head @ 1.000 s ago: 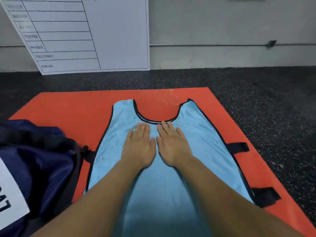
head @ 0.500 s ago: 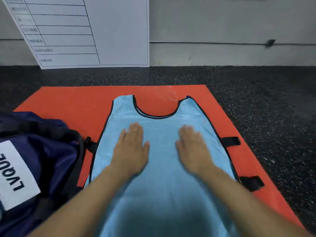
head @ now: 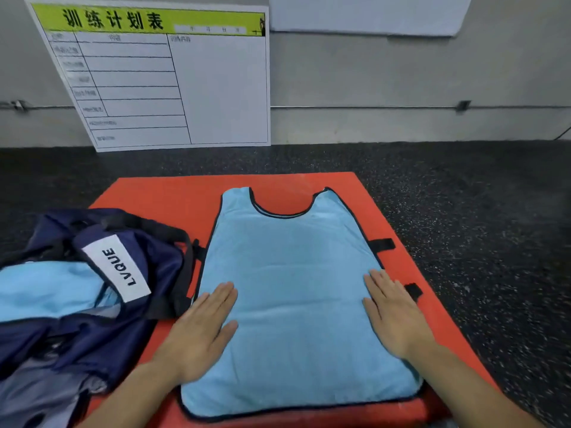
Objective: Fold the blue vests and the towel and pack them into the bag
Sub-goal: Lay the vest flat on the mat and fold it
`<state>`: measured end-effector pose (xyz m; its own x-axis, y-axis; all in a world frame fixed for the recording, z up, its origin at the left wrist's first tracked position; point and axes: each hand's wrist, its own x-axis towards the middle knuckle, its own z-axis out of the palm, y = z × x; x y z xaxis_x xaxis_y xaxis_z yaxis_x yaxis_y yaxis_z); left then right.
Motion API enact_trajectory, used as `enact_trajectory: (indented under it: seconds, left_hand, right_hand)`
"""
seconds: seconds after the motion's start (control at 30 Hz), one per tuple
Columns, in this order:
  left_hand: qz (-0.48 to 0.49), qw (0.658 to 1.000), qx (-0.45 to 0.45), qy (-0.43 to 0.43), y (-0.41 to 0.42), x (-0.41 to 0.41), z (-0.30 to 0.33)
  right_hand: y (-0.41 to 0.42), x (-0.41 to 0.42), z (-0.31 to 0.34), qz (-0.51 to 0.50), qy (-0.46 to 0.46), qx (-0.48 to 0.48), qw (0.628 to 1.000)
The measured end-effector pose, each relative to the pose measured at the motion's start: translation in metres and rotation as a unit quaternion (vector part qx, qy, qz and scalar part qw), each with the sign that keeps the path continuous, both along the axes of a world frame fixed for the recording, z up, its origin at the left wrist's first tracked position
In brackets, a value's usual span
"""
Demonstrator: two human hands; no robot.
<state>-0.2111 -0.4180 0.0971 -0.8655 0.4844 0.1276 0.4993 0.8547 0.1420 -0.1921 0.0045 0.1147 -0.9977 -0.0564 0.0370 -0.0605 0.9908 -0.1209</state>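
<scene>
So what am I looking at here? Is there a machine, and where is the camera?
No machine: a person's two bare hands, seen from a camera worn on their head, looking down. A light blue vest lies flat on an orange mat on the floor. The left hand and the right hand press flat near its side edges; neither has a grip on anything. Left of the mat sits an open navy bag with more blue cloth inside. A whiteboard leans on the wall.

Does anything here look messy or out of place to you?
Nothing stands out much. The blue vest lies flat and straight on the orange mat, both hands flat at its sides. Only the navy bag looks rumpled, slumped open with light blue cloth showing inside.
</scene>
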Motion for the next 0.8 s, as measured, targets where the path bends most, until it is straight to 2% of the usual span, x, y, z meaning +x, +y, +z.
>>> enact_trajectory:
  seconds: [0.1,0.2,0.3,0.4,0.53,0.67,0.8]
  left_hand:
    - [-0.064,0.998,0.003,-0.009,-0.010,0.034,0.010]
    - [-0.092,0.996,0.005,-0.020,-0.024,0.071,0.017]
    - [-0.099,0.995,0.005,-0.020,-0.040,0.104,0.017]
    - [-0.091,0.995,0.018,-0.045,-0.055,0.121,0.016]
    - [-0.053,0.986,0.125,-0.092,-0.071,0.126,0.021]
    - [-0.021,0.983,0.169,-0.069,-0.074,0.116,0.023]
    - [0.016,0.981,0.191,-0.011,-0.063,0.112,0.021]
  right_hand:
    - [-0.003,0.033,0.006,0.135,-0.026,0.003,0.991]
    - [0.000,0.064,0.013,0.166,-0.053,-0.013,0.985]
    - [0.014,0.096,0.010,0.174,-0.062,-0.004,0.983]
    - [0.034,0.119,0.010,0.172,-0.074,-0.035,0.982]
    - [0.055,0.133,0.018,0.144,-0.081,-0.127,0.978]
    - [0.064,0.134,0.022,0.112,-0.030,-0.208,0.971]
    - [0.063,0.122,0.018,0.087,0.058,-0.194,0.976]
